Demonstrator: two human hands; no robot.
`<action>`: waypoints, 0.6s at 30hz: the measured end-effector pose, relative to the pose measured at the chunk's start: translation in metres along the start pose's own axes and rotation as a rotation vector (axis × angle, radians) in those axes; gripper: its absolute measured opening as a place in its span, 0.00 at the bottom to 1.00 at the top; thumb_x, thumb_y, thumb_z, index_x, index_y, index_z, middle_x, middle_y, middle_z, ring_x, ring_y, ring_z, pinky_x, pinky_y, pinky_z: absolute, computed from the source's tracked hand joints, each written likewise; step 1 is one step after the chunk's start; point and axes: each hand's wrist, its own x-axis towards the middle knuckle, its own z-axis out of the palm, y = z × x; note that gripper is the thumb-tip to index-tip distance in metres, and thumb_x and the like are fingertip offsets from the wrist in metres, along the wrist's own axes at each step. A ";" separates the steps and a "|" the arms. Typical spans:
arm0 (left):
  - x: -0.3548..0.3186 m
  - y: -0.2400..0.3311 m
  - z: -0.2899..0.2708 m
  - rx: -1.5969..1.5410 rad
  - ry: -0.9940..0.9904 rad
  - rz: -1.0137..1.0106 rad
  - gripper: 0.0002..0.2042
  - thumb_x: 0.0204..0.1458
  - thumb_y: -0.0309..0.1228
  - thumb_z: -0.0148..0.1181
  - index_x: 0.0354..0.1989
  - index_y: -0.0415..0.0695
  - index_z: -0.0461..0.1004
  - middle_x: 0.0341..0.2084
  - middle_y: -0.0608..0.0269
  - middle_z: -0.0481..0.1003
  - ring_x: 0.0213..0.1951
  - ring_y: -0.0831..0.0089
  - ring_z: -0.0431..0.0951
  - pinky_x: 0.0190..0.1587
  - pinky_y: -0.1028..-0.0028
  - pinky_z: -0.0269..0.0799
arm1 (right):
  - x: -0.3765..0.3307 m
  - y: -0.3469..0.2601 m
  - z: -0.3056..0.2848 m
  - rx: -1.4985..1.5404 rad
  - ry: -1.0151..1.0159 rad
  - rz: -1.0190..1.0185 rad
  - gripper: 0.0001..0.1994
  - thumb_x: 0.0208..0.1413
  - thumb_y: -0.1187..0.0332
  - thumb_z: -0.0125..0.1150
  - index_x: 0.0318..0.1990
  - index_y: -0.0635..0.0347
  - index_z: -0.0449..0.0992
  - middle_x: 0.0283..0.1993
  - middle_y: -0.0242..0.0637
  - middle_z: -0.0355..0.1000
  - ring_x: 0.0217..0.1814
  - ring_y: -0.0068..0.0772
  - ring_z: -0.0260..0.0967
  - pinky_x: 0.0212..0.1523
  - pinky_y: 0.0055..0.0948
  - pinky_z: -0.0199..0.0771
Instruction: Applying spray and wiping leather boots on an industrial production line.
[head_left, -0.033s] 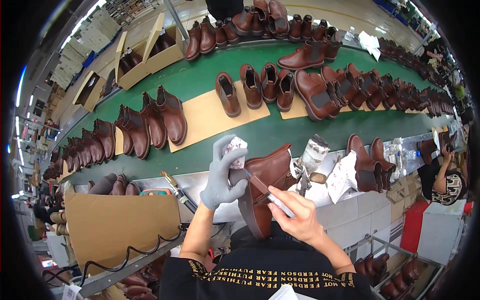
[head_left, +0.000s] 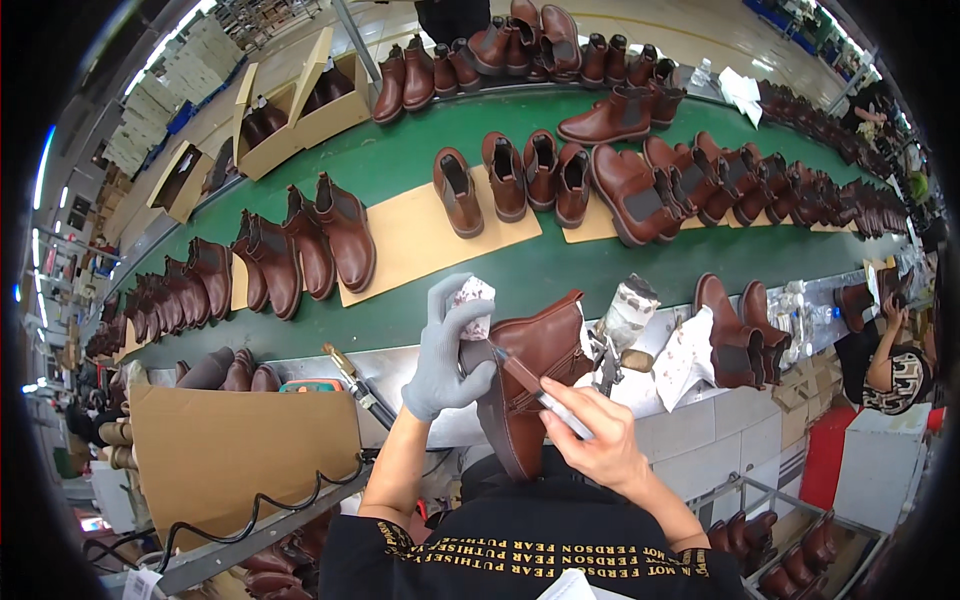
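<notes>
- Brown boot (head_left: 525, 335) was held tilted between the two hands, sole to the left, toe near, shaft toward the far right.
- I judged its sole and heel stiff, its leather shaft softer and perhaps slick, the whole fairly heavy; the heel looked the surest hold, sparing the finish from scuffs.
- I saw the gloved left hand (head_left: 435, 375) curled round the heel end, a stained white wad (head_left: 478, 292) at its fingers.
- I saw the bare right hand (head_left: 605, 435) closed about a slim tool (head_left: 522, 377), tip by the heel; whether it touched, I could not tell.
- Farther off I had a green surface (head_left: 420, 313) bearing cardboard sheets (head_left: 415, 240) and rows of boots (head_left: 342, 240).
- I noted a cardboard box (head_left: 325, 122) far left and a co-worker (head_left: 903, 378) at the right.
</notes>
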 end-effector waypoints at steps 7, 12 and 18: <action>-0.004 -0.008 -0.004 -0.112 0.078 -0.048 0.31 0.33 0.33 0.58 0.54 0.44 0.65 0.57 0.40 0.56 0.56 0.47 0.62 0.61 0.57 0.56 | -0.015 -0.005 -0.021 -0.099 0.046 0.101 0.17 0.44 0.78 0.67 0.45 0.65 0.78 0.31 0.40 0.76 0.27 0.32 0.74 0.28 0.26 0.74; -0.004 -0.008 -0.002 -0.150 0.071 -0.066 0.31 0.33 0.34 0.58 0.53 0.44 0.65 0.58 0.41 0.55 0.56 0.48 0.61 0.61 0.58 0.55 | -0.020 -0.005 -0.022 -0.140 0.050 0.112 0.17 0.42 0.78 0.67 0.44 0.63 0.79 0.30 0.40 0.76 0.26 0.32 0.74 0.27 0.27 0.73; -0.003 -0.006 -0.002 -0.166 0.072 -0.064 0.31 0.32 0.33 0.58 0.53 0.44 0.65 0.58 0.40 0.55 0.56 0.48 0.61 0.61 0.58 0.54 | -0.021 -0.003 -0.020 -0.152 0.020 0.087 0.17 0.41 0.78 0.67 0.43 0.61 0.79 0.28 0.37 0.75 0.24 0.31 0.74 0.25 0.26 0.72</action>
